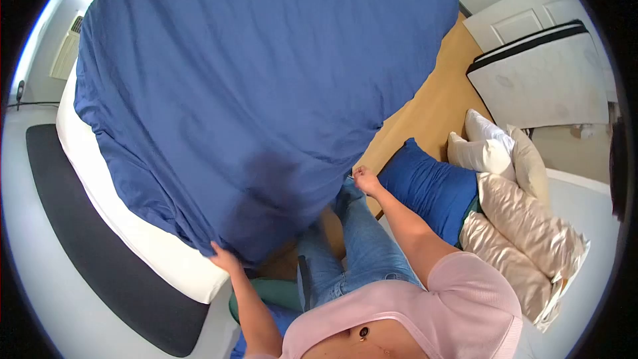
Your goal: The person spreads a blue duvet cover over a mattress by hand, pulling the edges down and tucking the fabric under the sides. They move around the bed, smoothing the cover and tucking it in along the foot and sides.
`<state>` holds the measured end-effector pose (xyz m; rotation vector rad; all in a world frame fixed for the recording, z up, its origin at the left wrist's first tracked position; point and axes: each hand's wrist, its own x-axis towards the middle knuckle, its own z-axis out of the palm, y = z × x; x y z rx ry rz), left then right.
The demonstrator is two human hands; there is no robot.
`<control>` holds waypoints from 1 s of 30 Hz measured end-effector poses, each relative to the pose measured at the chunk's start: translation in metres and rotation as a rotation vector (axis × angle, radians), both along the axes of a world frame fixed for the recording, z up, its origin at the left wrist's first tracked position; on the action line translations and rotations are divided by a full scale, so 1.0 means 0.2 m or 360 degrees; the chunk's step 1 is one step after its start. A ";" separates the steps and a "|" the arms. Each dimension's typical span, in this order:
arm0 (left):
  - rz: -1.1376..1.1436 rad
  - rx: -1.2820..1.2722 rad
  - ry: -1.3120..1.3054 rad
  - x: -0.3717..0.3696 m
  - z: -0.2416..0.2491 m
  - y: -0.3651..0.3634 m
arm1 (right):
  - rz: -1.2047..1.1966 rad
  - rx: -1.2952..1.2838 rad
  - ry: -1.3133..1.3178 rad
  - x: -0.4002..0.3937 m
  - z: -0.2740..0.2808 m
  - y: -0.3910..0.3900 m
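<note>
A large dark blue duvet (266, 73) is spread over the bed, wrinkled along its near side. My left hand (226, 259) is closed on its near left edge, beside the corner of the white mattress (166, 262). My right hand (364, 180) is closed at the duvet's near right edge, just above my jeans. The fingertips there are partly hidden, but the hand appears to grip the fabric. Between my two hands the duvet's edge hangs in front of my legs, and my head's shadow falls on it.
The dark grey headboard (113, 246) stands along the left. On the right, a blue pillow (425, 186), shiny beige pillows (525, 226) and white pillows (482, 153) are piled up. A white mattress-like panel (541, 80) leans near the door (518, 16). Wooden floor (438, 100) runs beside the bed.
</note>
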<state>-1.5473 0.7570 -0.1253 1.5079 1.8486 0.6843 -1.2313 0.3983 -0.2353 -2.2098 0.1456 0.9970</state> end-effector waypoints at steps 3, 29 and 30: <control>0.0018 -0.0070 0.0181 -0.50 0.30 0.23 | -0.0220 -0.0064 0.0183 -0.12 0.18 0.11; -0.2136 0.0132 0.1596 -0.02 0.04 -0.08 | -0.1461 -0.0338 0.0428 -0.58 -0.22 -0.12; -0.2159 0.0163 0.1564 -0.09 0.06 -0.10 | -0.1365 -0.0369 0.0506 -0.53 -0.22 -0.13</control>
